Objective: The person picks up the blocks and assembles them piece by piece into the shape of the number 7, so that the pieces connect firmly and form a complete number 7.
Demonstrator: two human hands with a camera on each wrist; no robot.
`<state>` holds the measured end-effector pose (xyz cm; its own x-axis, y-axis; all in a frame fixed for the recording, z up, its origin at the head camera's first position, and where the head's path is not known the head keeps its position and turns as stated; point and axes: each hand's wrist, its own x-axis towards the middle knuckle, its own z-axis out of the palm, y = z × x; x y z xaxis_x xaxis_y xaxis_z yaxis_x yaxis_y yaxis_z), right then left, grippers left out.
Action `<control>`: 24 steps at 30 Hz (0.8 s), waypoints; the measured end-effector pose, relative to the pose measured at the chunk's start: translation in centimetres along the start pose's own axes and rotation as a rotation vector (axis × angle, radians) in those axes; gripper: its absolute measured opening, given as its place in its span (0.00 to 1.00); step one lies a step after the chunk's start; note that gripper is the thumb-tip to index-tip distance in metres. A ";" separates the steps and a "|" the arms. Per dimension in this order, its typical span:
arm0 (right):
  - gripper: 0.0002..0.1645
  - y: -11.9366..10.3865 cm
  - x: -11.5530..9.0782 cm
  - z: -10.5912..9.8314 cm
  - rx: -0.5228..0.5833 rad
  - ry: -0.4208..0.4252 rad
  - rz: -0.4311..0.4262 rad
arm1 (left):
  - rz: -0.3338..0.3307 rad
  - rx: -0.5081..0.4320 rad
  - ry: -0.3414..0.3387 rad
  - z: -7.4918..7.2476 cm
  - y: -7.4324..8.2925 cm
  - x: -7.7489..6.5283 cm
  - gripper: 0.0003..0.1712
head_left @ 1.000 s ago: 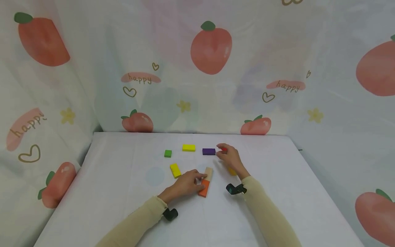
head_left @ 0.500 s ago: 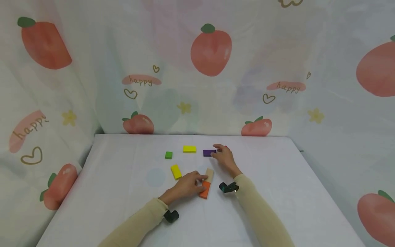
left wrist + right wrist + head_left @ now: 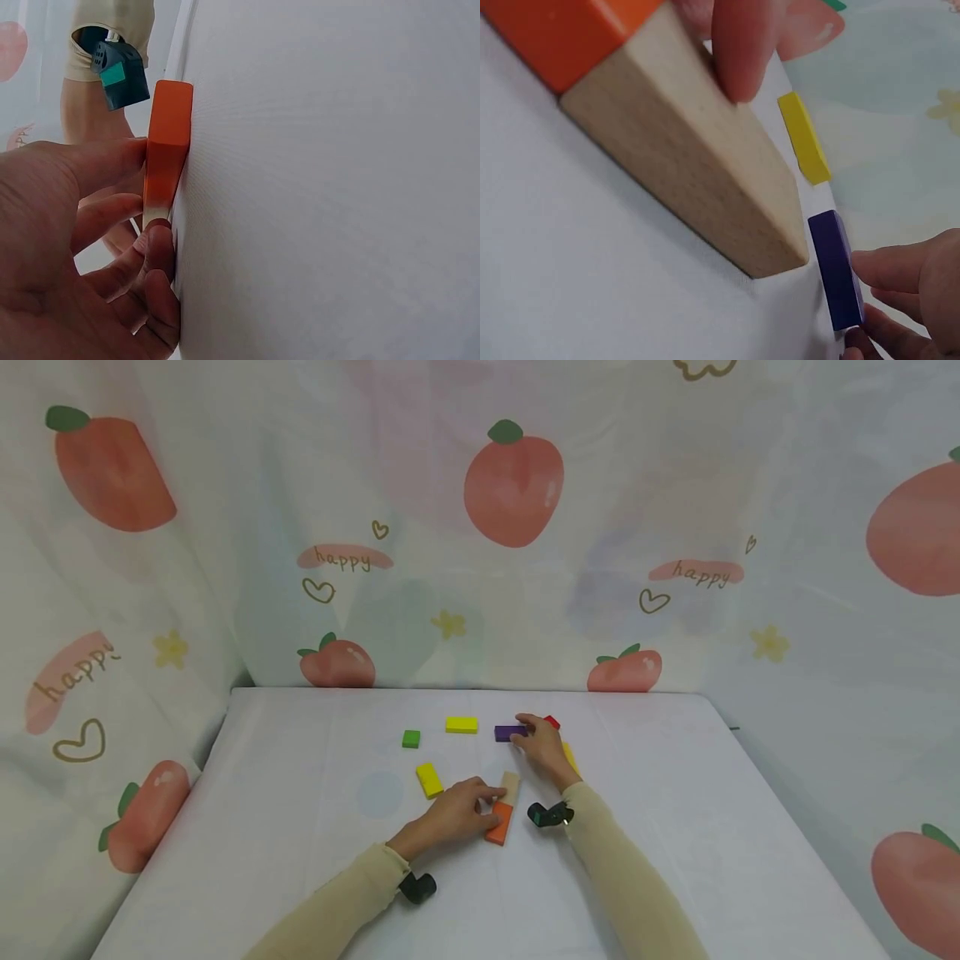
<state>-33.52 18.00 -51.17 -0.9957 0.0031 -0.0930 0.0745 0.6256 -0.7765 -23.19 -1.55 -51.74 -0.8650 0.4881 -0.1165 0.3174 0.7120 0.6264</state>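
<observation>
My left hand (image 3: 457, 810) rests over two blocks lying end to end, an orange block (image 3: 498, 825) and a plain wooden block (image 3: 510, 788). Its thumb touches the orange block from above and its index finger reaches the wooden one; in the left wrist view the remaining fingers curl down beside the blocks. At the back of the table my right hand (image 3: 546, 752) pinches the right end of a purple block (image 3: 507, 733), covering that end. A red block (image 3: 552, 722) shows just past the right hand's fingers, and a yellow block (image 3: 572, 757) is partly hidden behind that hand.
A yellow block (image 3: 461, 725) lies left of the purple one, with a small green block (image 3: 411, 739) further left. Another yellow block (image 3: 429, 780) lies near my left hand. The white table (image 3: 300, 827) meets a printed curtain (image 3: 420, 527) at its back edge.
My right hand has shifted left from beside the red block onto the purple block's end. The left hand stays on the orange and wooden blocks.
</observation>
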 end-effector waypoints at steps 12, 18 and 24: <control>0.27 0.9 0.6 0.0 -0.046 -0.015 0.011 | 0.007 -0.008 -0.002 -0.1 -0.2 0.1 0.29; 0.24 1.1 0.5 -0.3 -0.056 -0.038 0.007 | 0.008 -0.003 -0.003 -0.1 -0.2 0.2 0.29; 0.24 1.1 -0.1 -0.7 -0.036 -0.041 0.005 | -0.002 0.000 -0.005 -0.2 0.0 0.0 0.28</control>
<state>-33.39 19.19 -51.57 -0.9921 -0.0251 -0.1233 0.0770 0.6535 -0.7530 -23.29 -1.64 -51.62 -0.8634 0.4897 -0.1218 0.3159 0.7128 0.6262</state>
